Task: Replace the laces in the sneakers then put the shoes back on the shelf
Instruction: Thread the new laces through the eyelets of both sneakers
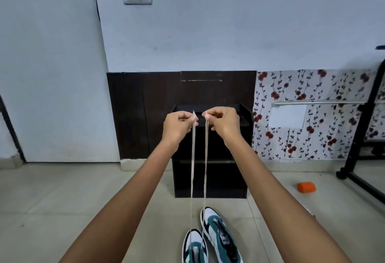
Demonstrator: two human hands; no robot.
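Note:
Two white, green and black sneakers lie on the tiled floor below me, the left sneaker nearer and the right sneaker beside it. A pale flat lace runs up from the left sneaker in two strands. My left hand pinches one end of it, and my right hand pinches the other end. Both hands are raised at arm's length, close together, in front of the black shoe shelf. The strands hang nearly straight and taut.
The black shelf stands against a dark wall panel. An orange object lies on the floor to the right, near a black wheeled stand. Floral wallpaper covers the lower right wall. A door frame is at the far left.

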